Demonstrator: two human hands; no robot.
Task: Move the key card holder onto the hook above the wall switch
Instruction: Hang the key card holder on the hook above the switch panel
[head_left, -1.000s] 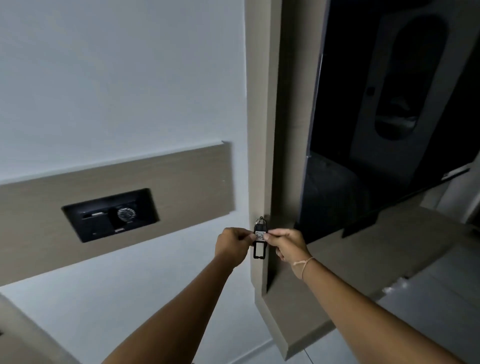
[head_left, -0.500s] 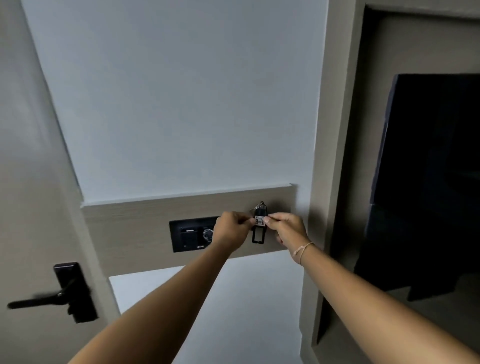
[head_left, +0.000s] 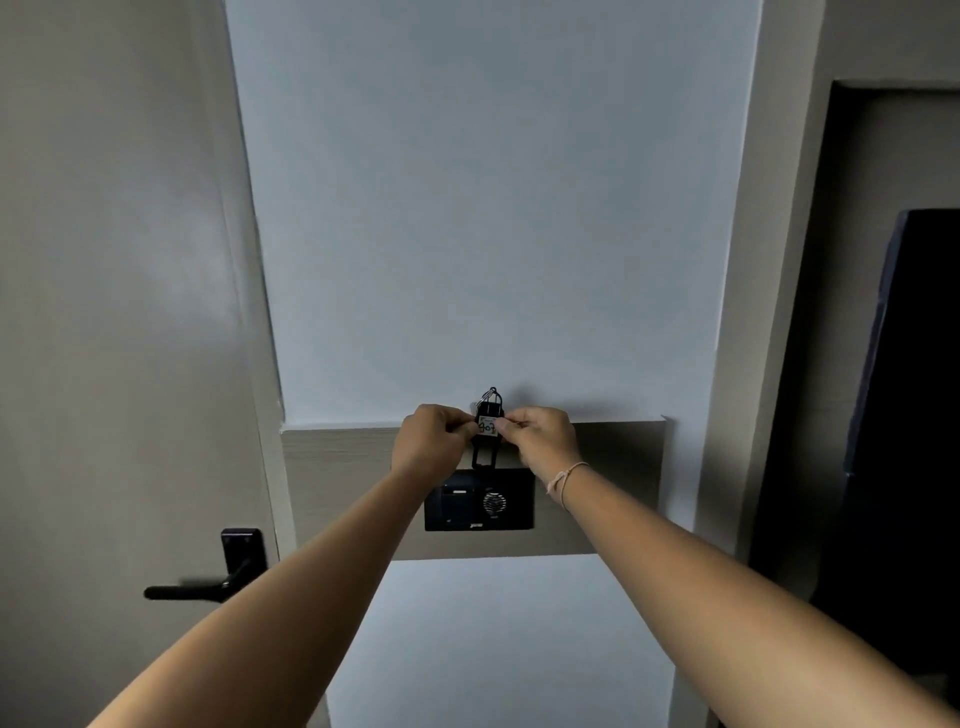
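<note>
I cannot make out any hook from here; my own fingers cover both side edges of the key card holder (head_left: 487, 435), so only its metal ring and lower frame show clearly. My left hand (head_left: 432, 439) and right hand (head_left: 541, 439) pinch it closed-fingered from 9 and 3 o'clock. It hangs upright, ring toward 12, directly above the wall switch (head_left: 479, 500) on the wood panel (head_left: 618, 483).
</note>
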